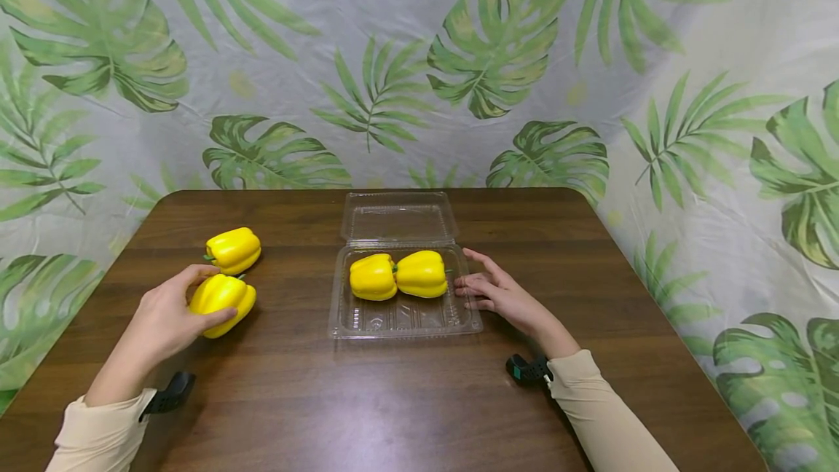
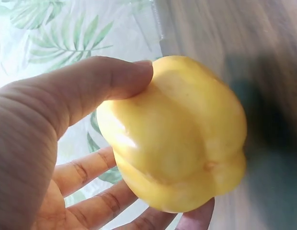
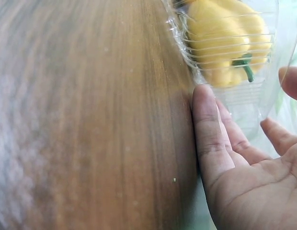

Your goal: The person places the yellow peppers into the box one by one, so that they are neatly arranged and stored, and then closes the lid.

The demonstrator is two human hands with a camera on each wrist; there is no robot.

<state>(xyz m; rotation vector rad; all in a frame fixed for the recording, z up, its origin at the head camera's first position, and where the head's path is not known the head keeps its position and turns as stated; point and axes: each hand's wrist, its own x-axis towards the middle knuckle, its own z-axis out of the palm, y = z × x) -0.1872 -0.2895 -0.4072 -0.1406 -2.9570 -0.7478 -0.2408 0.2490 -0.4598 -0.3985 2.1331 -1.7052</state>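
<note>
Left hand [image 1: 169, 317] is wrapped round a pepper [image 1: 226, 304], spare pepper [image 1: 234, 250] just beyond. Two peppers [image 1: 422, 274] are already sat in the box [image 1: 406, 332], right hand [image 1: 503, 297] loosely spread beside it. Packing seems half done; the held one probably needs to be lifted in next.

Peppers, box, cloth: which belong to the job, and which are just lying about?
Apparently in the job:
left hand, gripping a pepper
right hand, at the box
loose pepper
two boxed peppers

Just around:
table
leafy cloth
wrist straps
</note>
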